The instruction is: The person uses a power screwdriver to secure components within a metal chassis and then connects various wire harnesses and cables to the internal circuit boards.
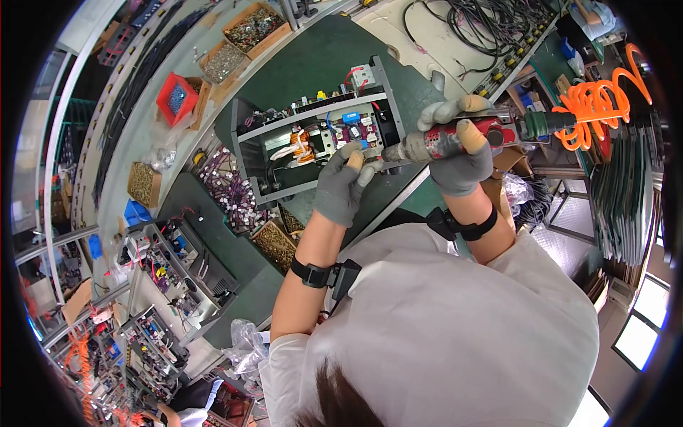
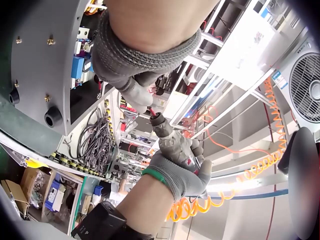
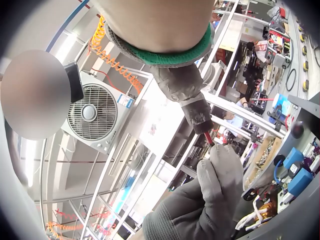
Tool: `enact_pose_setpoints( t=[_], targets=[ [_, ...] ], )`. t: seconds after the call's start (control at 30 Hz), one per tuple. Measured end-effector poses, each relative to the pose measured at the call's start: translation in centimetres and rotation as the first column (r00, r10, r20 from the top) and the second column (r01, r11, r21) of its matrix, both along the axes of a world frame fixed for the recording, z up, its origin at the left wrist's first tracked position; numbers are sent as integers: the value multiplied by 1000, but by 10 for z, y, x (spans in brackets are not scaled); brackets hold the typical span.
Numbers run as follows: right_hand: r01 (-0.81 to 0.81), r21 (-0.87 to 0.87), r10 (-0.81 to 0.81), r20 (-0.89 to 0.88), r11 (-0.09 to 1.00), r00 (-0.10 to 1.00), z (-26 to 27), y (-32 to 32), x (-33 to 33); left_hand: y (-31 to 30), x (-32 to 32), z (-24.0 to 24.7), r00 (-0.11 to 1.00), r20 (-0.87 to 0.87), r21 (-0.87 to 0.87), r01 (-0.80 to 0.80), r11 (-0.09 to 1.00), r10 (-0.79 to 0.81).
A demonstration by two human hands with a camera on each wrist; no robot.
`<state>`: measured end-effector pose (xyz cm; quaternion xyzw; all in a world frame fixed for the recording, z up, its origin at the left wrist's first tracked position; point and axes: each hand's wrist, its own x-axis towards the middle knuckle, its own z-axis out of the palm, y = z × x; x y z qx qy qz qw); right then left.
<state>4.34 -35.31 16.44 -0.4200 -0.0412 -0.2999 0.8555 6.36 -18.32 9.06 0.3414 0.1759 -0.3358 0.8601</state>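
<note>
Red-grey pneumatic screwdriver (image 1: 445, 141), gripped by right hand (image 1: 466, 171), points at grey metal chassis (image 1: 245, 149) (left hand (image 1: 343, 186) pinches its tip).

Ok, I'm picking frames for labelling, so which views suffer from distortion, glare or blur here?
Head view: heavy fisheye with black corners, benches bend, but the left hand, right hand and screwdriver are sharp. Left wrist view: bright glare below the coiled hose. Right wrist view: lights wash out the middle; a blurred patch beside the fan.
</note>
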Motion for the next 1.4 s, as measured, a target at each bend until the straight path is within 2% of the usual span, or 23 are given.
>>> enact_pose_setpoints(
  t=[0.17, 0.23, 0.27, 0.33, 0.47, 0.53, 0.57, 0.63, 0.77, 0.87, 0.93, 0.97, 1.03, 1.07, 1.1, 1.13, 1.17, 1.2, 1.23, 1.27, 1.33, 1.4],
  targets=[
    [-4, 24, 4, 22, 1000, 1000, -2, -5, 2, -7, 1, -1, 1000, 5, 7, -8, 1000, 8],
    [9, 5, -9, 4, 1000, 1000, 0, -9, 2, -8, 1, -1, 999, 12, -115, -37, 993, 39],
    [14, -14, -14, -13, 1000, 1000, 1, -11, 3, -9, 1, -2, 999, 11, -113, -30, 993, 32],
    [21, -4, -21, -30, 1000, 999, 0, -17, 5, -12, 1, -7, 997, -67, -300, -66, 952, 48],
    [49, 78, -41, -103, 996, 994, 3, -22, 10, -19, 6, -9, 998, -54, -230, -22, 973, 10],
    [89, 103, -78, -102, 991, 992, 0, -28, 15, -22, 9, -9, 995, 95, -215, 50, 975, -30],
    [88, 115, -72, -134, 989, 988, 0, -32, 17, -23, 11, -8, 995, 92, -213, 56, 975, -38],
    [81, 121, -59, -175, 989, 983, -1, -38, 24, -23, 16, -4, 970, 201, -40, 145, 989, -135],
    [101, 191, -65, -187, 976, 980, -6, -41, 34, -24, 26, -2, 973, 165, -37, 172, 984, -164],
    [102, 197, -66, -181, 975, 981, -8, -44, 39, -24, 31, -5, 980, 133, -110, 164, 980, -149],
    [111, 196, -77, -178, 974, 981, -11, -45, 41, -26, 37, -4, 989, 18, -314, 148, 938, -150],
    [118, 188, -85, -173, 975, 981, -12, -45, 42, -28, 41, -2, 988, 17, -312, 151, 938, -153],
    [136, 175, -106, -169, 975, 980, -14, -46, 45, -34, 51, 0, 969, -28, -77, 242, 967, -245],
    [149, 160, -123, -163, 976, 979, -15, -47, 47, -36, 55, -7, 969, -31, -78, 241, 967, -244],
    [147, 158, -121, -164, 976, 979, -18, -49, 49, -36, 60, -17, 947, 136, 274, 246, 930, -291],
    [165, 105, -146, -168, 981, 975, -23, -52, 51, -37, 67, -24, 884, 271, 589, 161, 792, -381],
    [183, 51, -172, -173, 982, 970, -28, -54, 54, -38, 77, -29, 886, 269, 587, 159, 794, -377],
    [179, 48, -169, -174, 983, 970, -33, -55, 56, -38, 88, -32, 686, 341, 854, 60, 518, -642],
    [198, 3, -194, -196, 980, 961, -38, -56, 58, -40, 95, -34, 439, 256, 966, -159, 206, -861],
    [217, -41, -221, -216, 975, 951, -40, -57, 59, -43, 98, -35, 441, 257, 965, -159, 208, -860],
    [236, -63, -244, -214, 970, 946, -41, -56, 61, -51, 101, -32, 402, 97, 991, -119, 53, -911],
    [215, -120, -236, -209, 969, 949, -48, -56, 62, -52, 101, -33, 379, 114, 991, -110, 77, -918]
  ],
)
